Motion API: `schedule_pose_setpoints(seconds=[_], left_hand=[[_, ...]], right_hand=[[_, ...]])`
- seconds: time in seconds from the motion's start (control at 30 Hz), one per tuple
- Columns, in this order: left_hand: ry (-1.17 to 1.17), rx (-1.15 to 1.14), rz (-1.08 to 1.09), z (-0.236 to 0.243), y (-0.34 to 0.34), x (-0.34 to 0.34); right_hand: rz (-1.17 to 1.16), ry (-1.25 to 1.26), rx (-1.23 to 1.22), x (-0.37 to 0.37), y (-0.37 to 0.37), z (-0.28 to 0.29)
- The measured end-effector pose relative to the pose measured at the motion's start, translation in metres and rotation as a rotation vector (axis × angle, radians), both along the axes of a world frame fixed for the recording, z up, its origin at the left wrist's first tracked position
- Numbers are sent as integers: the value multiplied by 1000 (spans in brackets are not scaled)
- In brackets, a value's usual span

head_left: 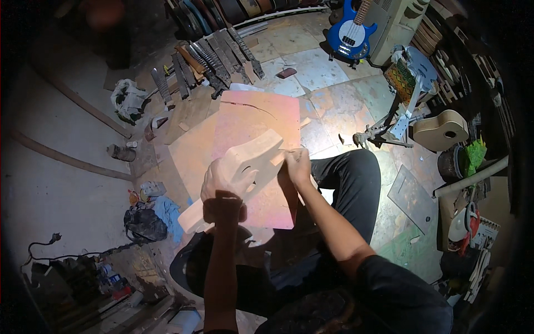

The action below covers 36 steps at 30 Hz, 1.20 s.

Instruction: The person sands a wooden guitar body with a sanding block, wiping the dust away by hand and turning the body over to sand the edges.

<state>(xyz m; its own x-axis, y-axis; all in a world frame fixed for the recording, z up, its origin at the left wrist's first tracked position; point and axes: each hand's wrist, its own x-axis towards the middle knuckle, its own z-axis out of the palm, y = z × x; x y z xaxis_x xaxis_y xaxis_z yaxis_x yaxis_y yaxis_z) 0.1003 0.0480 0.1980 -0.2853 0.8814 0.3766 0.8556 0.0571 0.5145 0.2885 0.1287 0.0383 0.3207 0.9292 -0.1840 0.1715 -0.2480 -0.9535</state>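
A pale, unpainted wooden guitar body [257, 147] lies tilted across my lap, above a pinkish-orange board [261, 111]. My left hand [227, 181] is closed over its near left side, the thumb lying along the face beside a dark cut-out. At the right edge of the wood, near a notch, my right hand [298, 166] has its fingers pinched together. Whatever sits between those fingers is too small to make out. My left wrist lies in dark shadow.
Several rasps and files [208, 58] lie on the floor beyond the board. A blue bass guitar [349, 36] stands at the far right. Nearer on the right are a metal stand [384, 133], an acoustic guitar body [440, 131] and a grey panel [411, 197]. Dark bags [146, 224] lie left.
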Motion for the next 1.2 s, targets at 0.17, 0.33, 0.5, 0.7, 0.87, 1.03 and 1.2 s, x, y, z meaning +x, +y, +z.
schedule_pose_setpoints(seconds=[0.17, 0.33, 0.5, 0.7, 0.87, 1.03, 1.2], left_hand=[[-48, 30, -16, -1, -2, -4], [5, -305, 105, 17, -3, 14], [98, 97, 3, -28, -11, -15], [-64, 24, 10, 2, -3, 5], [-123, -213, 148, 20, 5, -5], [-84, -212, 141, 18, 4, 2], [-87, -150, 87, 7, 4, 4]], right_hand=[[211, -86, 65, -12, -23, 2], [26, -88, 89, -10, -12, -1], [-58, 79, -120, -15, -2, 25], [120, -92, 43, 5, -2, -5], [-87, 208, -53, -3, 3, 18], [8, 446, -204, 3, 2, 7], [191, 232, -78, -3, -8, -15]])
